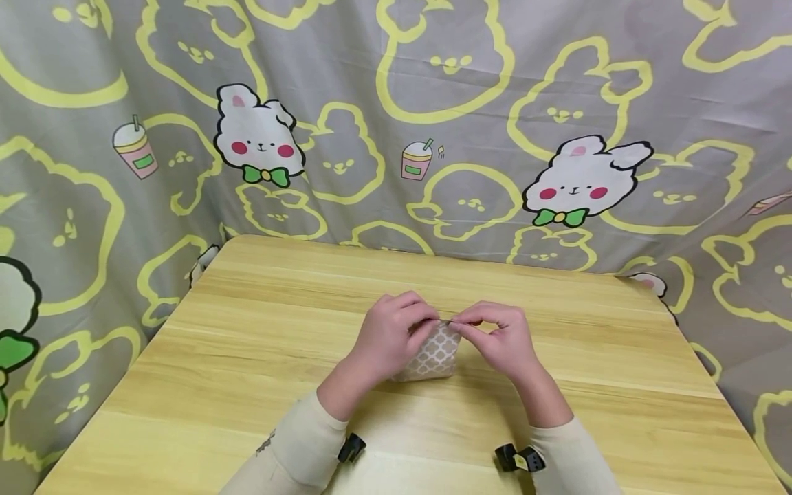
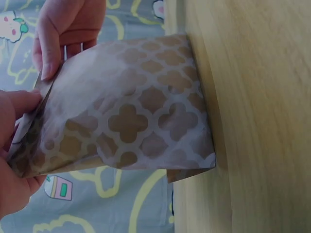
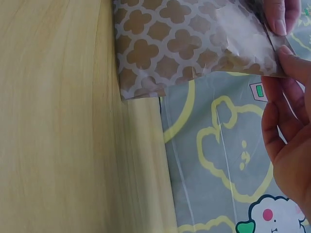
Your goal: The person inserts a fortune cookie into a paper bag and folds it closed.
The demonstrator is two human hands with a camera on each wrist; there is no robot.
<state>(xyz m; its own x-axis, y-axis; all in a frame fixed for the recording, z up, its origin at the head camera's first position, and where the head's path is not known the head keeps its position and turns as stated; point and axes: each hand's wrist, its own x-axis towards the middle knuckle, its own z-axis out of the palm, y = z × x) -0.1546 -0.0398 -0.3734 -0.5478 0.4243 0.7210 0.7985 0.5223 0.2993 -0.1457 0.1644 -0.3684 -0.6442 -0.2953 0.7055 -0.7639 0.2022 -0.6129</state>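
Observation:
A brown paper bag (image 1: 433, 356) with a white lattice pattern stands upright on the wooden table. Its base rests on the tabletop, and its upper edge is folded over, as the left wrist view shows. My left hand (image 1: 391, 337) pinches the bag's top edge at its left part, thumb on the near side. The right hand (image 1: 502, 338) pinches the same edge at the right corner between thumb and fingers. In the right wrist view the patterned bag (image 3: 184, 43) bulges a little, and the fingertips of both hands meet its top. What the bag holds is hidden.
The wooden table (image 1: 260, 323) spreads out around the bag. A grey curtain (image 1: 346, 75) with yellow outlines and white rabbits hangs along the table's back and sides. Small black devices sit at both wrists, the left device (image 1: 352, 448) and the right device (image 1: 518, 458).

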